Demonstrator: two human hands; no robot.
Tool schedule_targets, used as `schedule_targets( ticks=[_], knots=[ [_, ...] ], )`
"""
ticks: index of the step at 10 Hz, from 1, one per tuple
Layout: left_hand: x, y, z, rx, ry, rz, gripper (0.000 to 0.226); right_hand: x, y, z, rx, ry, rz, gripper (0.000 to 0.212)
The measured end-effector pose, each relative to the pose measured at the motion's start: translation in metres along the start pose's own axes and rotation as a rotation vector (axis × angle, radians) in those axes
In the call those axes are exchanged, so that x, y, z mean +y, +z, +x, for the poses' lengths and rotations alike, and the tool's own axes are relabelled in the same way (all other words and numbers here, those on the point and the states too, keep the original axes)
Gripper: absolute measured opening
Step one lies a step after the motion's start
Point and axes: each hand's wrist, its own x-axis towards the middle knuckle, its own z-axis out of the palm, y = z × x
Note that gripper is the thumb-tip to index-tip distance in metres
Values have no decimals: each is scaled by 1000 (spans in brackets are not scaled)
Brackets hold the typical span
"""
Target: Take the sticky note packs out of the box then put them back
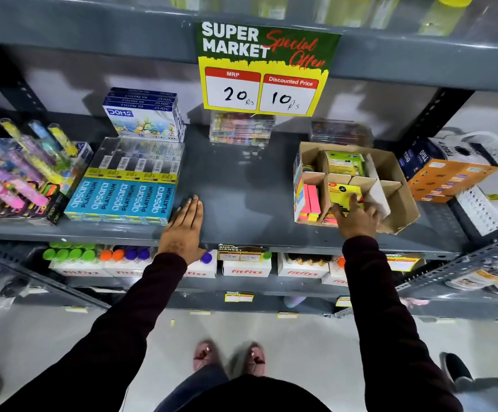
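Left hand [183, 224] flat, fingers open, on shelf [241, 185] — right hand [356, 217] reaching into box [396, 185], fingers pinching yellow sticky note pack [343, 191].

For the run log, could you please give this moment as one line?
right hand: fingers on yellow pack in cardboard box | left hand: flat on shelf

Grey metal shelf [235, 185]. Directly on it, left to right: highlighter packs [12, 179], blue pencil boxes [122, 200] with a pastel box stack [146, 117] behind, clear cases [241, 129], divided cardboard box [396, 185], orange carton [447, 179]. Left hand [183, 227] rests flat on the bare middle.
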Motion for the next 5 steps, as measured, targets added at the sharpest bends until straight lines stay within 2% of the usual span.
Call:
schedule_targets(
  ticks=[2,3,4,5],
  knots=[
    [4,-15,-1,-50,2,-1,122,-9,-5,-10,-42,26,-11,63],
    [7,-33,-7,-203,23,17,128,-18,-14,-19,-72,77,-78,63],
    [13,-60,-9,-280,62,-8,123,-38,-29,-36,-19,107,-58,66],
    [28,-107,-10,-176,151,-126,71,-79,-65,-72,93,-71,133,55]
  ],
)
